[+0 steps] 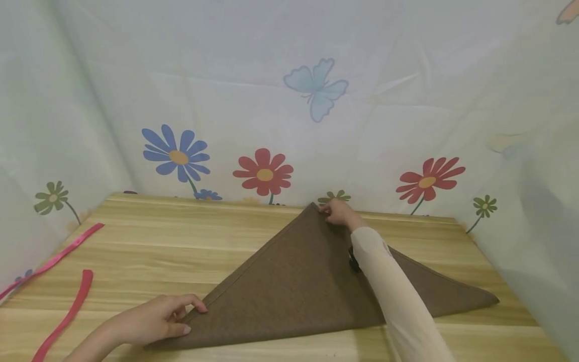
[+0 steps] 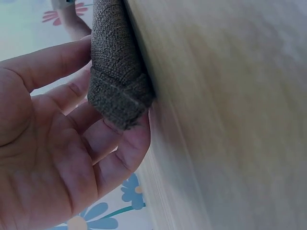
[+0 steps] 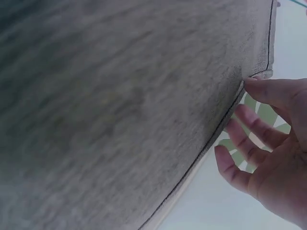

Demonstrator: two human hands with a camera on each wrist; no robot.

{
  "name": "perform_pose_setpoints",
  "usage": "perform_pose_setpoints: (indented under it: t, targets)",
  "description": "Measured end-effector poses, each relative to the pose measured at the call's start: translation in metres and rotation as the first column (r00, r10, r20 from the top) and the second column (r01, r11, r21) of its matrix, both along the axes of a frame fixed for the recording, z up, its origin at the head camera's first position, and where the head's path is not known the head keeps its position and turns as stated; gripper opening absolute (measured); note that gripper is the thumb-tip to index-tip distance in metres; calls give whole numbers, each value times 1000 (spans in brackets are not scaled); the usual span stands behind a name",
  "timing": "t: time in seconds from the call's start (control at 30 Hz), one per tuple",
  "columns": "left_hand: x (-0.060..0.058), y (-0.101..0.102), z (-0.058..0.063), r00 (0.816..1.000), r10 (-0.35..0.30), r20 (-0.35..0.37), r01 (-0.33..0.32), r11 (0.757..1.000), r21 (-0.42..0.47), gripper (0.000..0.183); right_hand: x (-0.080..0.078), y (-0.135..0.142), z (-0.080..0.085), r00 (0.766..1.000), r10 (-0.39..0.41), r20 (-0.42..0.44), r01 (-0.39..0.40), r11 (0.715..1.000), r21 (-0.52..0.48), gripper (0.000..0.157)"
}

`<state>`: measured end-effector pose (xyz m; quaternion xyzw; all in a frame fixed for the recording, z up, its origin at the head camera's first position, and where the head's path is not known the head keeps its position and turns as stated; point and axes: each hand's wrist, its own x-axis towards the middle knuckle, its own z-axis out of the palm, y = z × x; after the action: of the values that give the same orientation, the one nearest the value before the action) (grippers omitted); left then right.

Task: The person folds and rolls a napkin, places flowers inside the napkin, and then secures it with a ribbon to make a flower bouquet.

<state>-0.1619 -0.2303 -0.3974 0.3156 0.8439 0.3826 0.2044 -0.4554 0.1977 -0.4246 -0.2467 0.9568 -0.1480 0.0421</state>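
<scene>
A brown towel (image 1: 289,281), textured and stitched along its hems, lies folded into a wide triangle on the table, its peak pointing to the back. At the left corner, my left hand (image 1: 151,319) holds the towel between thumb and fingers. The left wrist view shows the thick folded corner (image 2: 117,91) against my left hand (image 2: 53,139), with some fingers partly behind it. My right hand (image 1: 340,213) pinches the hem close to the peak. In the right wrist view, thumb and index of my right hand (image 3: 273,139) meet at the stitched edge; the other fingers are spread apart.
On the table's left lie a bright pink ribbon (image 1: 68,251) and a darker red-pink strip (image 1: 68,317). The wood-grain tabletop (image 1: 149,241) meets light curtains (image 1: 217,90) printed with flowers and a butterfly at the back and sides.
</scene>
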Motion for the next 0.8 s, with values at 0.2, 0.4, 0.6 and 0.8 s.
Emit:
perform_pose_setpoints:
  t: [0.2,0.4,0.6,0.8]
  targets:
    - [0,0,0,1000,-5,-16,5,1000,6,31,61,2,40,995,82,-58,-84,996,-27,30]
    - [0,1,1,990,15,-141,-16,1000,-6,34,102,25,55,997,78,-4,-78,985,-156,29]
    - [-1,9,4,975,77,-208,-81,997,-13,36,134,67,66,996,86,37,-75,967,-245,28]
    - [-1,17,8,960,137,-244,-154,987,-52,33,166,107,76,997,56,62,-38,964,-263,29]
